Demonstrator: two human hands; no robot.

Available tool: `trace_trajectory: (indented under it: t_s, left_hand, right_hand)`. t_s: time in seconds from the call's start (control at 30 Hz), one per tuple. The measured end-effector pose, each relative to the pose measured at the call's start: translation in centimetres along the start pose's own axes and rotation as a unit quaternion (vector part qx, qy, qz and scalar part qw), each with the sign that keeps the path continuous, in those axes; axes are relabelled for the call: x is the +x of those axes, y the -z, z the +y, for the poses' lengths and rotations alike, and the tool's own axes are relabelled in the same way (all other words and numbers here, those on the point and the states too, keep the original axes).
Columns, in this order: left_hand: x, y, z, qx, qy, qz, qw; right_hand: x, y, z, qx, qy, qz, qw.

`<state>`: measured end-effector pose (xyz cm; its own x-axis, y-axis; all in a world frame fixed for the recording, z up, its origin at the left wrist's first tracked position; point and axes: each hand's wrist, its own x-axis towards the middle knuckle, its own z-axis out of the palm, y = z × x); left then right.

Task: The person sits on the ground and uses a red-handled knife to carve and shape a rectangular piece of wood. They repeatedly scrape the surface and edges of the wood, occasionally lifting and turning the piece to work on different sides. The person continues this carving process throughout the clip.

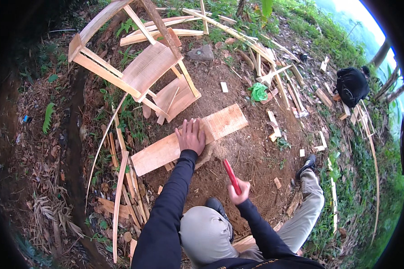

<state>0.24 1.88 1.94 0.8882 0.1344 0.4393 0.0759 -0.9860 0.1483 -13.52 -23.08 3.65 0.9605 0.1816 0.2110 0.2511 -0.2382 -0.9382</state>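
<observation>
My left hand (pixel 192 136) lies flat on a pale wooden board (pixel 159 152), its fingers stretched out across the top face. A straight line crosses the board just right of that hand, and the part (pixel 229 121) beyond it looks lighter. Under the board is a round log (pixel 205 158), strewn with sawdust (pixel 219 150). Closed around the lower end of a slim red-handled tool (pixel 231 176), my right hand (pixel 239 192) is nearer to me than the board. The tool points up toward the crossing line; its working end cannot be made out.
A wooden chair frame (pixel 150 65) stands beyond the board at left. Long wood strips (pixel 120 201) lie to my left. Leaning slats (pixel 274 74) and a green plastic bag (pixel 258 92) are at far right, with a black bag (pixel 352 85) beyond. Offcuts dot the dirt slope.
</observation>
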Motion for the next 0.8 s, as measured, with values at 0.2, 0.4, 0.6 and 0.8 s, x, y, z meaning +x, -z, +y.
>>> trace_trajectory:
  t_s: [0.2, 0.4, 0.6, 0.8]
  left_hand:
    - [-0.4, -0.1, -0.7, 0.005, -0.002, -0.003, 1.0]
    - [-0.9, -0.4, -0.8, -0.005, 0.003, -0.002, 1.0]
    - [0.2, 0.2, 0.3, -0.017, 0.009, 0.0, 1.0]
    - [-0.6, -0.4, -0.4, -0.015, 0.008, -0.001, 1.0]
  right_hand:
    - [-3.0, 0.0, 0.5, 0.046, -0.009, 0.027, 0.999]
    - [0.2, -1.7, 1.0, 0.0, -0.01, 0.031, 0.999]
    - [-3.1, 1.2, 1.2, -0.064, 0.019, 0.042, 0.997]
    - [1.3, -1.9, 0.6, -0.034, 0.011, 0.023, 0.999]
